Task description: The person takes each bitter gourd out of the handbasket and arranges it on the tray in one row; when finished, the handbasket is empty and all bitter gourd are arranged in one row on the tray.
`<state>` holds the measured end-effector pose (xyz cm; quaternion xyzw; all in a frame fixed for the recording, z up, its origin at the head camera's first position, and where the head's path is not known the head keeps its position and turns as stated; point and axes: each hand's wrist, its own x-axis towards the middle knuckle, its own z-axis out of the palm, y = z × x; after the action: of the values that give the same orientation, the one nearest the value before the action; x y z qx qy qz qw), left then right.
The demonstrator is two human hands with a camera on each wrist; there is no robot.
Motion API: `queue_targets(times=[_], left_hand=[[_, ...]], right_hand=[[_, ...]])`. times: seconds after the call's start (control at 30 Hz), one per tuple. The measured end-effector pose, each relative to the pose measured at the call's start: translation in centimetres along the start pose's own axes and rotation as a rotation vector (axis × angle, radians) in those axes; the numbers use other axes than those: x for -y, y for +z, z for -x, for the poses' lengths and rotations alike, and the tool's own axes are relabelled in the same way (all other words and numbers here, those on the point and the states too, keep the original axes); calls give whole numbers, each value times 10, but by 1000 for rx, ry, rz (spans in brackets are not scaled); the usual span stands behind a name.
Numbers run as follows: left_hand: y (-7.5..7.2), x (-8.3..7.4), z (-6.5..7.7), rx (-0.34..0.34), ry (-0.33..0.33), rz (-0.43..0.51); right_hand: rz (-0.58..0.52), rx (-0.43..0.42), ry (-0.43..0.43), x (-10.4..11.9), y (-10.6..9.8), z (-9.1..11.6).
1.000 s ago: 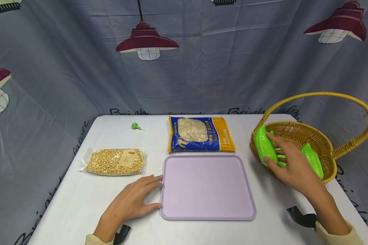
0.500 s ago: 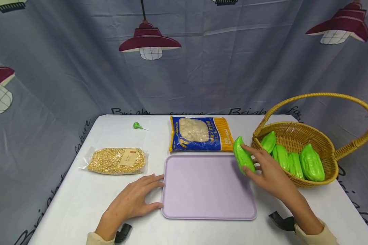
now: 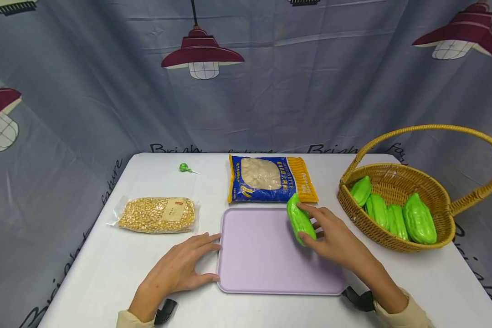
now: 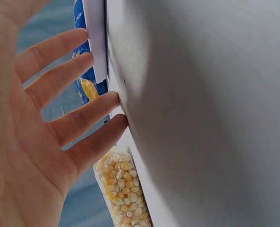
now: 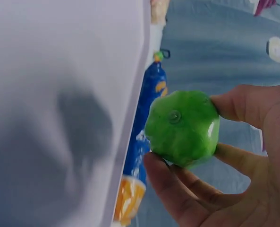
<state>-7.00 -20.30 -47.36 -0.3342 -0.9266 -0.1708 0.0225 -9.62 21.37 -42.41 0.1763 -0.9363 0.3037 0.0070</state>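
Note:
My right hand pinches a glossy green bitter melon between thumb and fingers, over the right half of the lilac tray. In the right wrist view the melon's ribbed round end faces the camera, with its shadow falling on the tray. My left hand rests at the tray's left edge, fingers spread and fairly straight, fingertips right at the rim. The left wrist view shows its palm and extended fingers, with nothing in them.
A wicker basket with a tall handle stands at the right, with several green bitter melons inside. Behind the tray lies a blue-and-yellow pasta bag. A bag of corn kernels and a green lollipop lie at the left.
My right hand has lifted the bitter melon out of the basket and carried it left, over the tray. The left hand has stayed at the tray's edge.

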Motion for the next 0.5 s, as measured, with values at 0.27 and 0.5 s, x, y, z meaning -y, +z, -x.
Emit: queue_targets(times=[0.27,0.5], left_hand=[[-1,-1,0,14,-6,-6],[0,-1,0,16,-10,4]], right_hand=[[-13,110,-25,20,22,-13],[7,184,-37,37,42,-25]])
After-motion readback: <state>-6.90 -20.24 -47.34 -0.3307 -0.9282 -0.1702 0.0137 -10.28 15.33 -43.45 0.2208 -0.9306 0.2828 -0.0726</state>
